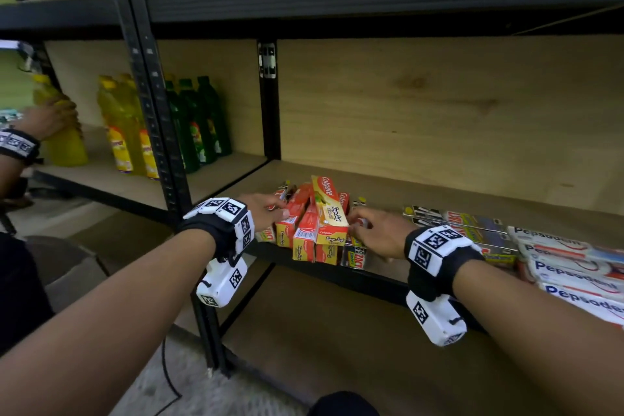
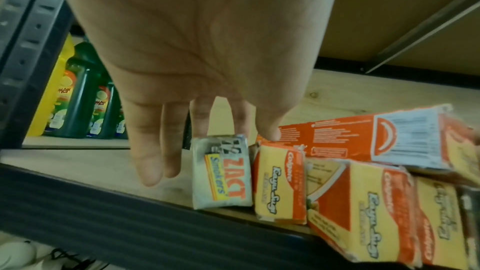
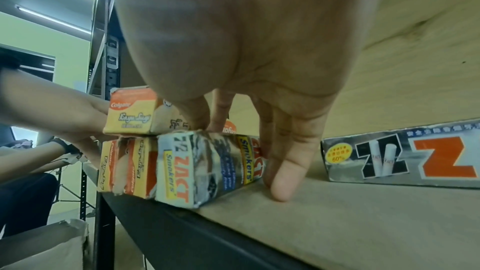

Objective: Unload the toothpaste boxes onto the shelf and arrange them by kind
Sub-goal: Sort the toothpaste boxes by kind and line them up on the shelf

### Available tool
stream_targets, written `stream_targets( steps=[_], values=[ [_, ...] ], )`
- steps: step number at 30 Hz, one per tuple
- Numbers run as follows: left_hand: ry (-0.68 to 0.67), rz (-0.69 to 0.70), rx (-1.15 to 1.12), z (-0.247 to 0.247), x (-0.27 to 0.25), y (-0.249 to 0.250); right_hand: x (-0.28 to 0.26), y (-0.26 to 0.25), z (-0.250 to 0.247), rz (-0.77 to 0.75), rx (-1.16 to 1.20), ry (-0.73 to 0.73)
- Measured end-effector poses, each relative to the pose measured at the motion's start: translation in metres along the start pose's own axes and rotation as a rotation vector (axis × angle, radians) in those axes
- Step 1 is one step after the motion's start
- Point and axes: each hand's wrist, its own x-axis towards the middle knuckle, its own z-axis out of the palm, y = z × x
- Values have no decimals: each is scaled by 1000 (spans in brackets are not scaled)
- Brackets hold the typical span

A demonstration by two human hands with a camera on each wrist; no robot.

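Orange-and-yellow Colgate boxes (image 1: 324, 216) lie bunched at the shelf's front edge, one on top of the rest. My left hand (image 1: 270, 213) is at the bunch's left side. Its straight fingers (image 2: 202, 118) touch a silver Zact box (image 2: 221, 171) and the thumb rests on an orange Colgate box (image 2: 337, 137). My right hand (image 1: 364, 230) is at the right side and grips another Zact box (image 3: 205, 165), thumb on top and fingers (image 3: 283, 171) down its far side onto the shelf board (image 3: 363, 223).
More Zact boxes (image 1: 466, 223) and white Pepsodent boxes (image 1: 567, 263) are stacked to the right. Yellow bottles (image 1: 125, 125) and green bottles (image 1: 199, 121) stand in the left bay, past a black upright (image 1: 152, 111). Another person's hand (image 1: 44, 118) holds a yellow bottle.
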Motion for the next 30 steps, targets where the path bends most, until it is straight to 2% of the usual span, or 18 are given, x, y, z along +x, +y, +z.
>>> stream_targets(
  steps=[6,13,16,19,22,27,30],
  values=[
    [119,-74,-83,4,9,2,0,2,-4,90,74,43],
    [115,-197,-217,-2,18,2,-12,9,-17,141,138,19],
    [175,-256,-372,-4,17,0,-18,16,-22,182,83,27],
    [291,-243,-555,-12,10,2,-24,22,-27,192,-50,26],
    [338,-230,-786,-27,-1,15,-29,27,-31,199,-163,6],
    [280,-194,-1122,-51,-17,46,-37,38,-34,191,-283,30],
    [235,-169,-1223,-57,-24,63,-45,47,-36,161,-387,98]
  ],
)
